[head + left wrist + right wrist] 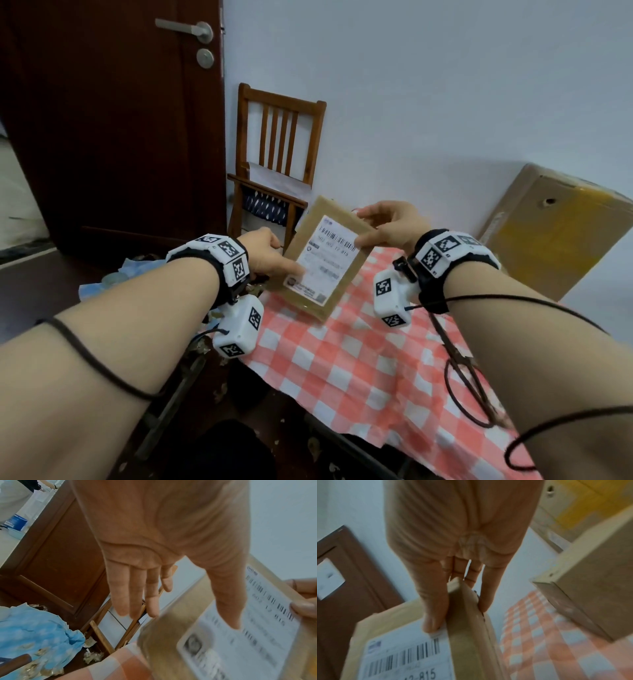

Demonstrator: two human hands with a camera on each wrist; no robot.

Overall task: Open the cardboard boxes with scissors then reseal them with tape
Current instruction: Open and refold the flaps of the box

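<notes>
A small flat cardboard box (344, 286) with a white shipping label is held tilted above the far left corner of the checked table (342, 363). My right hand (363, 228) pinches its upper right edge, thumb on the barcode and fingers behind. My left hand (286, 257) lays a straight thumb (229, 601) across the label's lower left; its fingers (135, 595) stretch straight past the box's left edge. Scissors (460, 359) lie on the cloth under my right forearm, partly hidden by it. The box is blurred in both wrist views.
A large cardboard box (548, 246) with yellow tape leans on the wall at the table's right. A plain box (590, 588) stands close beside my right hand. Beyond the table's left corner are a wooden chair (277, 147), a brown door (102, 130) and crumpled blue sheeting (34, 628).
</notes>
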